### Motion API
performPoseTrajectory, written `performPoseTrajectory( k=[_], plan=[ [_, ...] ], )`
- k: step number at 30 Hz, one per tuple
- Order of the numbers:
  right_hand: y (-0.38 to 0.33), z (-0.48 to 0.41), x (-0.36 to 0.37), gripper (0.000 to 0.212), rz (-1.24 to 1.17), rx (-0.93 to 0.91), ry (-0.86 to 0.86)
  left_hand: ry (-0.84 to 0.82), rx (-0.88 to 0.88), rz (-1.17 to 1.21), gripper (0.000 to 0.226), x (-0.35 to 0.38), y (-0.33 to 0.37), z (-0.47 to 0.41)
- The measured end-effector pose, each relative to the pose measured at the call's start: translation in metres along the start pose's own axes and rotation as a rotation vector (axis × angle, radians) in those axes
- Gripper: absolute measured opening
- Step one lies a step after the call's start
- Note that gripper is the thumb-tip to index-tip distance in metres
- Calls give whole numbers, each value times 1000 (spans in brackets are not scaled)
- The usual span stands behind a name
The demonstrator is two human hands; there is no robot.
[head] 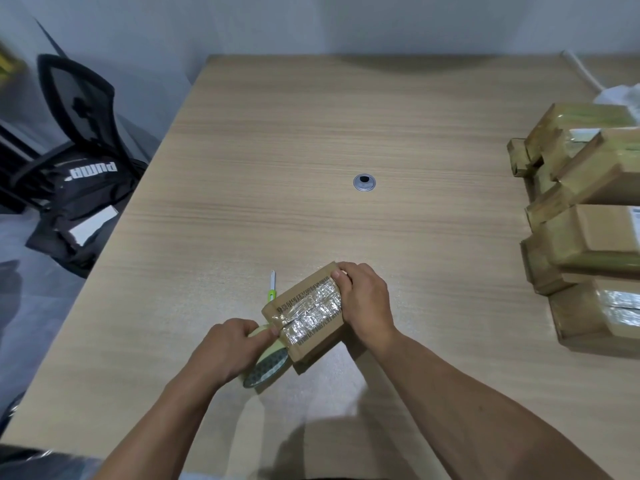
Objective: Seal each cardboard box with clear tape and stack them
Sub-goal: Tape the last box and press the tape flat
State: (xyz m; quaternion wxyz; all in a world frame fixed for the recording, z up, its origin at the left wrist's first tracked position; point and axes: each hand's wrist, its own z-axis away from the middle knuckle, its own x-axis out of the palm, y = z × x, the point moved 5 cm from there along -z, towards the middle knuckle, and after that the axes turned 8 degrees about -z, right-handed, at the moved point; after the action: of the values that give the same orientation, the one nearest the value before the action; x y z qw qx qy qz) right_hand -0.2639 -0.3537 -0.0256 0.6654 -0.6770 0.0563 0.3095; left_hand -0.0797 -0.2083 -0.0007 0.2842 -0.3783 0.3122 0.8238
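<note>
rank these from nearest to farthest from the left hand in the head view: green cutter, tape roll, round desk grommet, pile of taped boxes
From the left hand:
1. tape roll, gripped in that hand.
2. green cutter, lying just beyond, left of the cardboard box.
3. round desk grommet, farther back, centre.
4. pile of taped boxes, far right side.

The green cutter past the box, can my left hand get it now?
Probably yes, once freed: the left hand grips the tape roll against the box, but the green cutter lies just beyond on the table, nothing between them but the box corner.
</note>
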Motion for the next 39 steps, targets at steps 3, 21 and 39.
performPoseTrajectory(
  k=[3, 21, 39],
  plan=[
    [-4, 2, -1, 35, 26, 4, 21, -16, 50, 12, 47, 3, -1, -3],
    [18, 1, -31, 35, -200, 315, 42, 45, 329, 724, 30, -22, 32, 14],
    [-1, -8, -63, 37, -344, 205, -67, -118, 454, 793, 33, -19, 116, -12]
  ],
)
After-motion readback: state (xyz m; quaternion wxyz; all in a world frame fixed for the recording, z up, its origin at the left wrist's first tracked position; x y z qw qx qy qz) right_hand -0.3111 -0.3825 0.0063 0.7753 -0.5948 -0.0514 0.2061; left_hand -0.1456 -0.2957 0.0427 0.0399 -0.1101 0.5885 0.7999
